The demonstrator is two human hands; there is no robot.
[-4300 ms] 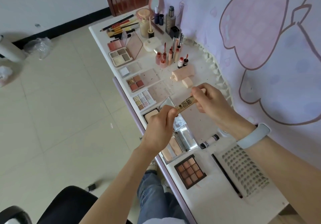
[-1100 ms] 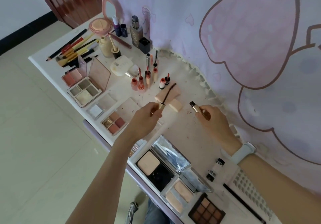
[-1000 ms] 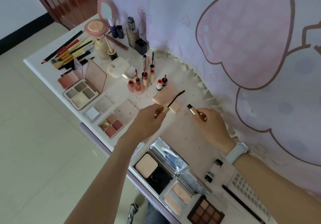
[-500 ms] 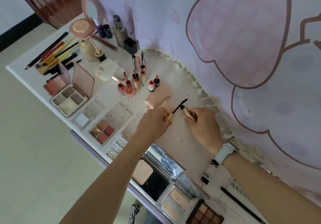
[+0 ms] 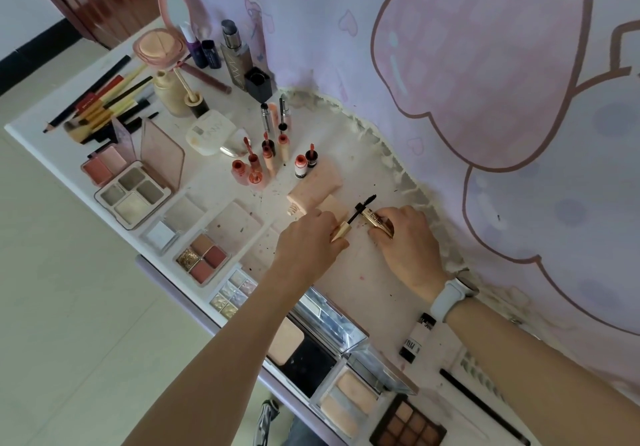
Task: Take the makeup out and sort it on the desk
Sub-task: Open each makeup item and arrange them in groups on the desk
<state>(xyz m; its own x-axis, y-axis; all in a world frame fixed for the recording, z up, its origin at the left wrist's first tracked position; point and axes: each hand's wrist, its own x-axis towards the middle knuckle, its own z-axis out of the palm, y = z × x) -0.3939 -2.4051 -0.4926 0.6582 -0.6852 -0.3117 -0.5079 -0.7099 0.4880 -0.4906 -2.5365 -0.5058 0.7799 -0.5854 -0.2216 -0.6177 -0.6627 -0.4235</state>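
white desk (image 5: 52,140) against a pink-and-lilac cartoon wall, crowded with opened makeup; take the peach tube (image 5: 313,187) lying near its middle as the landmark. just below and to the right of that tube, the left hand (image 5: 308,244) pinches the gold cap of a mascara wand (image 5: 351,218), brush end up, while the right hand (image 5: 403,237) curls round the gold mascara tube (image 5: 377,221), holding it down on or very near the desk, though contact is hard to judge. left of the tube sit open eyeshadow palettes (image 5: 202,258); above it, standing lip glosses (image 5: 263,161). the step in hand looks like laying out the opened mascara; next, both pieces likely want setting down side by side on bare desk beside the tube.
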